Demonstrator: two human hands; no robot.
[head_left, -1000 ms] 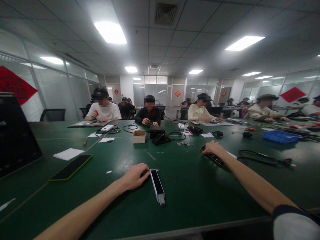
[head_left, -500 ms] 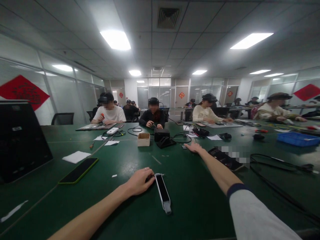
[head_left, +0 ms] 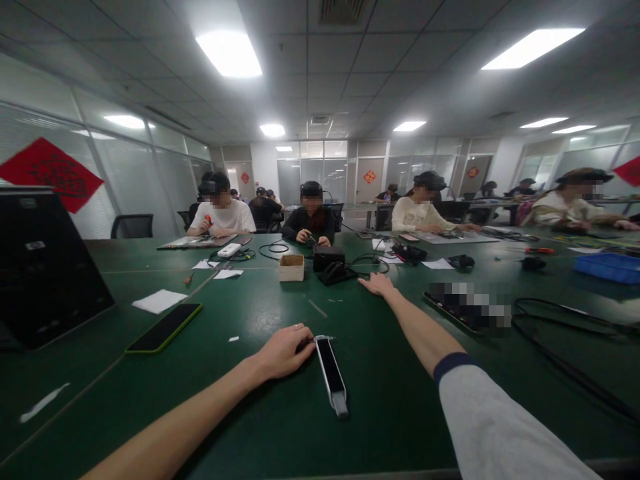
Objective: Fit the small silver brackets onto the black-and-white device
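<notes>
White-framed device (head_left: pixel 331 372) with a dark face is seen lying flat on the table (head_left: pixel 390 400), near side, grey end pointed at 5 o'clock. Clock is centred on it, 12 = away from the wearer.

Left hand (head_left: pixel 286 350) is rested at 10 o'clock, fingers curled at the device's far end. Contact vs. just beside can't be told; whether anything is pinched there can't be told either, fingertips partly hidden.

Right hand (head_left: pixel 380 285) is stretched out to 1 o'clock, palm down, low over the table, fingers extended. No object is seen in that grip; what's under the fingers is hidden, so it can't be called.

Progress, as judged: device is laid out, one hand is kept at it, far reach is made. Nothing is seen lifted or fitted. How much is left can't be read from this view.

Further out: black box (head_left: pixel 327 255) at 12, just beyond the right fingertips and to their left; open carton (head_left: pixel 291 274) at 11, beside it. Dark slab (head_left: pixel 445 307), partly pixelated, at 2. Green-edged phone (head_left: pixel 164 328) at 10, white paper (head_left: pixel 159 301) beyond it. Blue tray (head_left: pixel 607 272) is seen far out at 2. Co-worker in a dark top (head_left: pixel 313 221) is seated across at 12.
</notes>
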